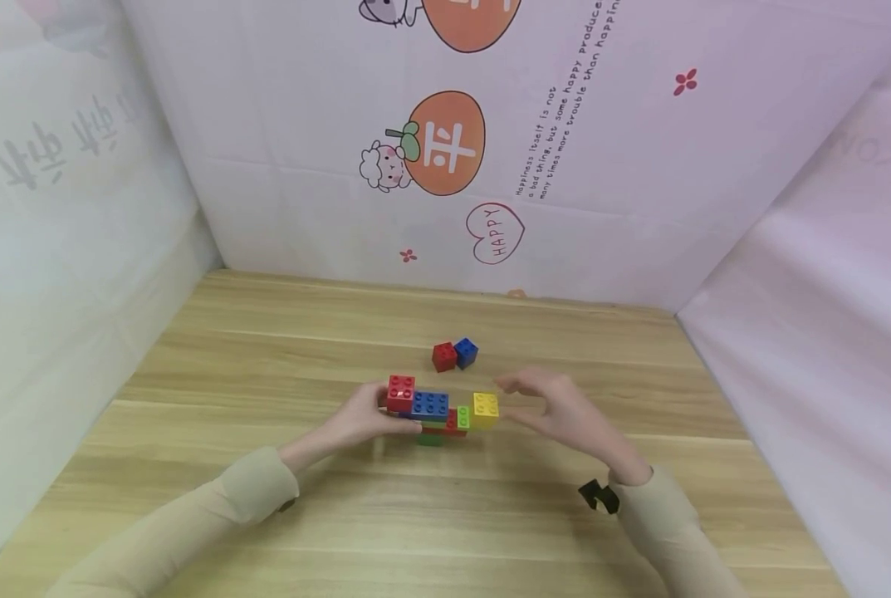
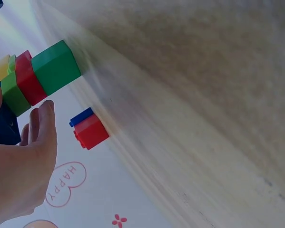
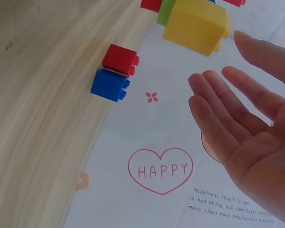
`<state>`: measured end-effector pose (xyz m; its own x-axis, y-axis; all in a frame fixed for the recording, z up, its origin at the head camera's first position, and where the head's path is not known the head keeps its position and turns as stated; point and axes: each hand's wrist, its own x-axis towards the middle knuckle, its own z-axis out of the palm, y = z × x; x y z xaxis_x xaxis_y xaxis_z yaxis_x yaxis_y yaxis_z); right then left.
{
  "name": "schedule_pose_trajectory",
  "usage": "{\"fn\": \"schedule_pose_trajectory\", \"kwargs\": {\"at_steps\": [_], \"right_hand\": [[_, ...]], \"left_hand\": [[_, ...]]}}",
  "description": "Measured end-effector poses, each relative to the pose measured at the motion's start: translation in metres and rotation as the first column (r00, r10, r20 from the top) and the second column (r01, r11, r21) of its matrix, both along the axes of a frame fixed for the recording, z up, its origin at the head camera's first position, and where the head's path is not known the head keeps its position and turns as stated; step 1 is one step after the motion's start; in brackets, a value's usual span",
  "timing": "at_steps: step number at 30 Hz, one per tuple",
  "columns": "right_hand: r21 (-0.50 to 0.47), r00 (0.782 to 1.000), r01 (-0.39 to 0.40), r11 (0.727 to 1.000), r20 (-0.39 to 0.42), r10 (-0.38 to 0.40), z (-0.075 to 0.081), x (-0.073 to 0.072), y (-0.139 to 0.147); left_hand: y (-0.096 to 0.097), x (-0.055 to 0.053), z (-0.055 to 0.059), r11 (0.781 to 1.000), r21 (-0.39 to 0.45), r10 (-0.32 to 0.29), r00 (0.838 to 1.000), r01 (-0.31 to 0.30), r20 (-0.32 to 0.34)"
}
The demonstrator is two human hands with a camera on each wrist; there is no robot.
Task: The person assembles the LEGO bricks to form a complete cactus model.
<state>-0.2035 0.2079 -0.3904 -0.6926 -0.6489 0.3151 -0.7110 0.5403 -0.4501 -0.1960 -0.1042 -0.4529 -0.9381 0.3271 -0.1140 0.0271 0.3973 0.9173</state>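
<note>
My left hand (image 1: 363, 417) grips a small built-up stack of toy building bricks, thumb on the near side in the head view. At its top left sits a red brick (image 1: 401, 394) on a long blue brick (image 1: 432, 406). Lower down come a light green brick (image 2: 15, 93), a red brick (image 2: 30, 78) and a dark green brick (image 2: 56, 67) at the bottom. A yellow brick (image 1: 486, 408) stands at the right end, beside a small lime-green brick (image 1: 463, 417). Just right of the yellow brick, my right hand (image 1: 560, 409) has its fingers apart and holds nothing.
Beyond the stack, a loose red brick (image 1: 444, 356) and a loose blue brick (image 1: 467, 353) lie side by side on the wooden table (image 1: 325, 324). White printed cloth (image 1: 303, 166) walls in the back and both sides. A black piece (image 1: 599, 496) shows at my right cuff.
</note>
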Motion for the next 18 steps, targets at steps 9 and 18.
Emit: {"fn": "schedule_pose_trajectory", "kwargs": {"at_steps": [9, 18], "right_hand": [[0.009, 0.998, 0.032, 0.999, 0.045, -0.033, 0.010, -0.013, 0.003], [-0.026, 0.990, 0.053, 0.998, 0.133, -0.050, 0.007, -0.033, -0.002]], "left_hand": [[-0.001, 0.000, 0.004, 1.000, -0.002, 0.019, 1.000, -0.019, 0.010], [-0.002, 0.004, 0.011, 1.000, 0.010, 0.018, 1.000, -0.018, 0.019]]}}
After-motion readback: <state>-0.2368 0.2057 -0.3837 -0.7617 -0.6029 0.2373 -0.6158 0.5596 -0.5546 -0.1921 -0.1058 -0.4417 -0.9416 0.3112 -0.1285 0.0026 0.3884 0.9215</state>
